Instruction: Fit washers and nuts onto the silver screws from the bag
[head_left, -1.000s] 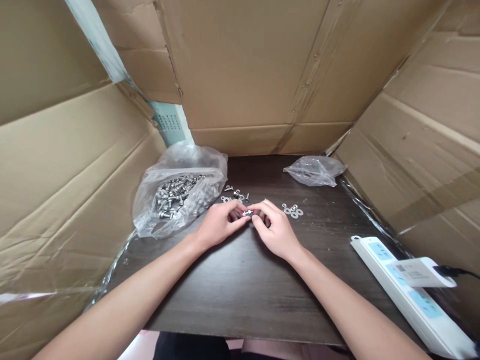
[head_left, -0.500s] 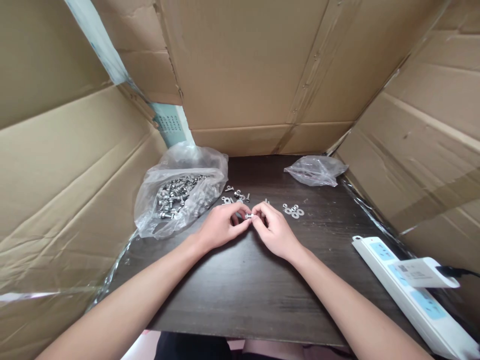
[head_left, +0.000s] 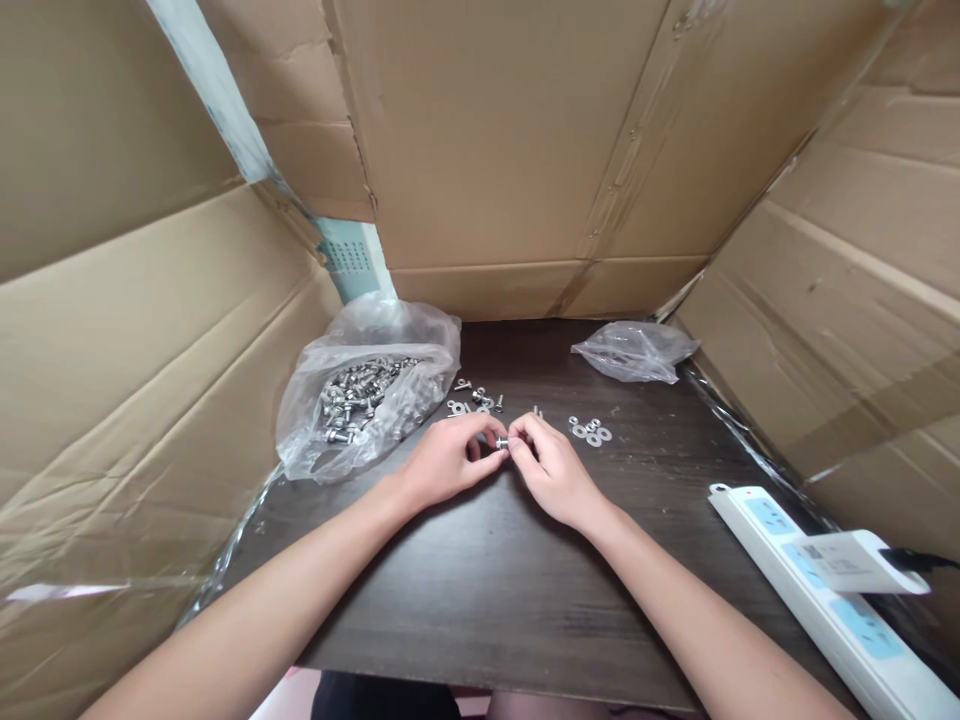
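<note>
Both our hands meeting fingertip to fingertip, dead center, arms making a big V.
So our left forearm (head_left: 285, 600) is bare and angles up from the lower left, our right forearm (head_left: 682, 615) bare and doing the same from the lower right. Left wrist (head_left: 401, 492) looks pretty straight; same deal with our right wrist (head_left: 600, 518). Our left hand (head_left: 448, 460) is back-side up, fingers curled over, thumb (head_left: 487, 464) stretched below them with a rounded gap between, tips brought together in a pinch. Our right hand (head_left: 553, 470) pinches too, a bit tighter, index bent and thumb tucked in. Fingertips are just beside each other; can't tell if they touch.
</note>
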